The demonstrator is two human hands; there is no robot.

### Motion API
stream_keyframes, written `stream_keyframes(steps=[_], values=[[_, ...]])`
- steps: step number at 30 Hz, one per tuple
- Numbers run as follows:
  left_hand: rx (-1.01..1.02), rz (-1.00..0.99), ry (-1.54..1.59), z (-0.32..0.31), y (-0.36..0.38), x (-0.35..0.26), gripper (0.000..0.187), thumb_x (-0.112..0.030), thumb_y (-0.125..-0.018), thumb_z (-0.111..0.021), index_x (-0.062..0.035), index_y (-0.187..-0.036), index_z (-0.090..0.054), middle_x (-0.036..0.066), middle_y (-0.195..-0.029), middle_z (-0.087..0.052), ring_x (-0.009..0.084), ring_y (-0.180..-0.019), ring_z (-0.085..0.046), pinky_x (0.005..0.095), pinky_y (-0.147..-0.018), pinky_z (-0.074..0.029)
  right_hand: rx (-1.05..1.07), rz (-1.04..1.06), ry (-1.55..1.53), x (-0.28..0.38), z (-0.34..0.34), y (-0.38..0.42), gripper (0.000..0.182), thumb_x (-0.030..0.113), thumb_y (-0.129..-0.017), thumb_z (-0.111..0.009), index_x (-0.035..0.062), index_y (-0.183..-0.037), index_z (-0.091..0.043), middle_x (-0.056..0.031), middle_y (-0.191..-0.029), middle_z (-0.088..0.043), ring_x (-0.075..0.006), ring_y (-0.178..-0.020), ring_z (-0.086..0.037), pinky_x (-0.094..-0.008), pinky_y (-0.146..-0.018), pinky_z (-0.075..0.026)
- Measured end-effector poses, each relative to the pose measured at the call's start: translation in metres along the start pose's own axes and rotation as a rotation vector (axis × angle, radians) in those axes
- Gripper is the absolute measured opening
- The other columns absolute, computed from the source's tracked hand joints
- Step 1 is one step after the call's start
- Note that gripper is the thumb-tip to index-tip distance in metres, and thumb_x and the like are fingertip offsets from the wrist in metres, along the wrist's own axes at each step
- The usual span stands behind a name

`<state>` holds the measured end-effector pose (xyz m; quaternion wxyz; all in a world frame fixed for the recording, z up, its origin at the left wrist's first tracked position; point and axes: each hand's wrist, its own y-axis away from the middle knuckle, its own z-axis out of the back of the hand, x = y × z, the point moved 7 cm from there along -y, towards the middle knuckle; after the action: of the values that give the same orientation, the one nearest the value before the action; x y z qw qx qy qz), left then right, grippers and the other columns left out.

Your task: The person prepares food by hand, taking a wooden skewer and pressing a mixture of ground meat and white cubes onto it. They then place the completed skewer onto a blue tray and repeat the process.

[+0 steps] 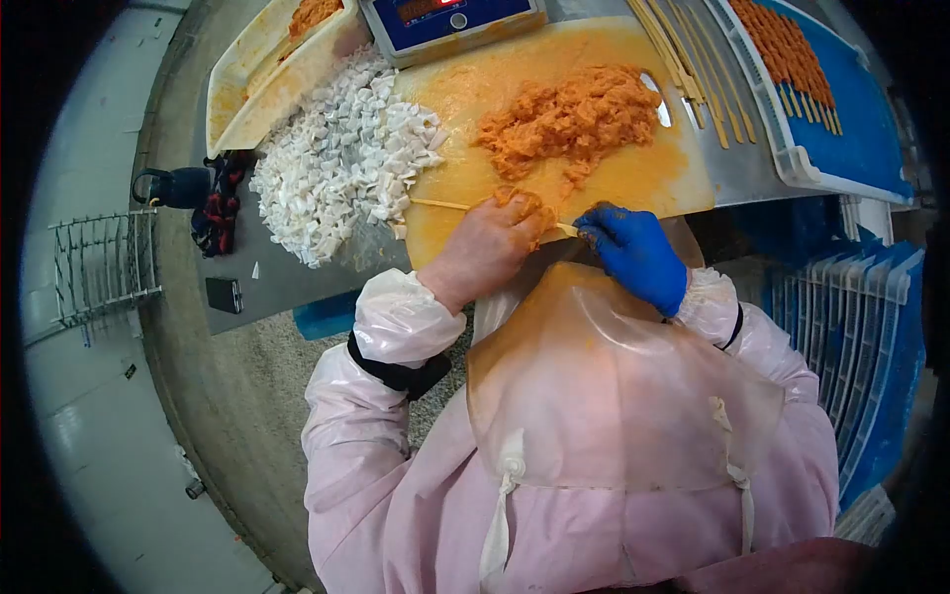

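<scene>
A wooden skewer lies crosswise at the near edge of the yellow-stained cutting board. My left hand, bare, is closed round its middle, with orange minced meat smeared over the fingers. My right hand, in a blue glove with meat on the fingertips, pinches the skewer's flat end. How much meat sits on the skewer under my left fingers is hidden. Just beyond both hands a heap of orange minced meat rests on the board.
White chopped pieces are piled left of the board, below a cream tub. A digital scale stands at the back. Bare skewers lie right of the meat, beside a blue-lined tray holding meat-covered skewers.
</scene>
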<state>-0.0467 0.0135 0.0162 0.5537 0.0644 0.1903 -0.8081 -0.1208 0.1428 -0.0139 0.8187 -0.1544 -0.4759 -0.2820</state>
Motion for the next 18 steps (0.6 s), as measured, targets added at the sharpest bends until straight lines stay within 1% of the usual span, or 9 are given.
stream_keyframes(steps=[6,8,9,11,12,14,15,17,18], values=[[-0.001,-0.023,-0.058,-0.001,0.0,0.0,0.029,-0.01,-0.075,-0.064,-0.0057,-0.103,-0.063,0.012,-0.096,-0.061,0.0279,-0.089,-0.06,0.0369,-0.076,-0.048,-0.013,0.022,-0.002,0.0,0.0,0.0,0.013,0.014,-0.087,-0.059,0.0015,-0.09,-0.061,-0.0211,-0.084,-0.063,-0.0403,-0.079,-0.061,-0.0429,-0.066,-0.049],[0.116,0.064,-0.009,-0.001,-0.002,0.002,0.031,-0.014,-0.073,-0.067,-0.0059,-0.103,-0.063,0.012,-0.098,-0.061,0.0282,-0.09,-0.06,0.0375,-0.076,-0.049,-0.025,-0.022,-0.043,0.0,0.002,0.0,0.013,0.013,-0.087,-0.06,0.0008,-0.09,-0.061,-0.0209,-0.083,-0.064,-0.0386,-0.075,-0.062,-0.0405,-0.063,-0.05],[0.116,0.063,-0.011,0.0,-0.003,0.0,0.031,-0.014,-0.073,-0.067,-0.0059,-0.103,-0.063,0.012,-0.098,-0.061,0.0282,-0.09,-0.06,0.0375,-0.076,-0.049,-0.025,-0.02,-0.043,0.0,0.003,0.0,0.013,0.013,-0.087,-0.06,0.0008,-0.09,-0.061,-0.0209,-0.083,-0.064,-0.0386,-0.075,-0.062,-0.0405,-0.063,-0.05],[0.092,0.056,0.025,0.002,-0.005,-0.004,0.032,-0.016,-0.071,-0.07,-0.0072,-0.102,-0.064,0.011,-0.099,-0.061,0.0292,-0.09,-0.059,0.0381,-0.076,-0.049,0.004,-0.103,-0.137,-0.004,0.003,0.001,0.012,0.012,-0.088,-0.06,0.0001,-0.09,-0.062,-0.0193,-0.082,-0.065,-0.033,-0.071,-0.065,-0.0369,-0.061,-0.05],[0.093,0.056,0.023,0.003,-0.005,-0.005,0.032,-0.016,-0.071,-0.07,-0.0072,-0.102,-0.064,0.011,-0.099,-0.061,0.0292,-0.09,-0.059,0.0381,-0.076,-0.049,0.004,-0.101,-0.139,-0.002,0.004,0.001,0.012,0.012,-0.088,-0.06,0.0001,-0.09,-0.062,-0.0193,-0.082,-0.065,-0.033,-0.071,-0.065,-0.0369,-0.061,-0.05],[0.165,0.102,-0.023,-0.001,-0.004,-0.004,0.033,-0.016,-0.07,-0.072,-0.0084,-0.101,-0.066,0.012,-0.107,-0.061,0.0302,-0.096,-0.059,0.0385,-0.08,-0.049,0.026,-0.164,-0.169,-0.003,0.005,0.002,0.013,0.012,-0.087,-0.06,-0.0001,-0.091,-0.063,-0.0165,-0.079,-0.066,-0.0258,-0.067,-0.065,-0.0347,-0.06,-0.049],[0.164,0.101,-0.026,-0.002,-0.005,-0.005,0.033,-0.016,-0.07,-0.072,-0.0084,-0.101,-0.066,0.012,-0.107,-0.061,0.0302,-0.096,-0.059,0.0385,-0.08,-0.049,0.024,-0.161,-0.17,-0.002,0.007,0.003,0.013,0.012,-0.087,-0.06,-0.0001,-0.091,-0.063,-0.0165,-0.079,-0.066,-0.0258,-0.067,-0.065,-0.0347,-0.06,-0.049],[0.016,0.153,0.045,0.005,-0.006,-0.003,0.034,-0.015,-0.07,-0.073,-0.0096,-0.103,-0.067,0.014,-0.115,-0.06,0.0303,-0.103,-0.059,0.0386,-0.083,-0.049,0.024,-0.183,-0.247,-0.002,0.009,0.006,0.014,0.012,-0.087,-0.06,-0.0009,-0.092,-0.063,-0.015,-0.076,-0.066,-0.0197,-0.063,-0.064,-0.0339,-0.058,-0.049],[0.016,0.152,0.043,0.011,-0.009,-0.007,0.034,-0.015,-0.07,-0.073,-0.0096,-0.103,-0.067,0.014,-0.115,-0.06,0.0303,-0.103,-0.059,0.0386,-0.083,-0.049,0.022,-0.181,-0.247,-0.002,0.011,0.006,0.014,0.012,-0.087,-0.06,-0.0009,-0.092,-0.063,-0.015,-0.076,-0.066,-0.0197,-0.063,-0.064,-0.0339,-0.058,-0.049]])
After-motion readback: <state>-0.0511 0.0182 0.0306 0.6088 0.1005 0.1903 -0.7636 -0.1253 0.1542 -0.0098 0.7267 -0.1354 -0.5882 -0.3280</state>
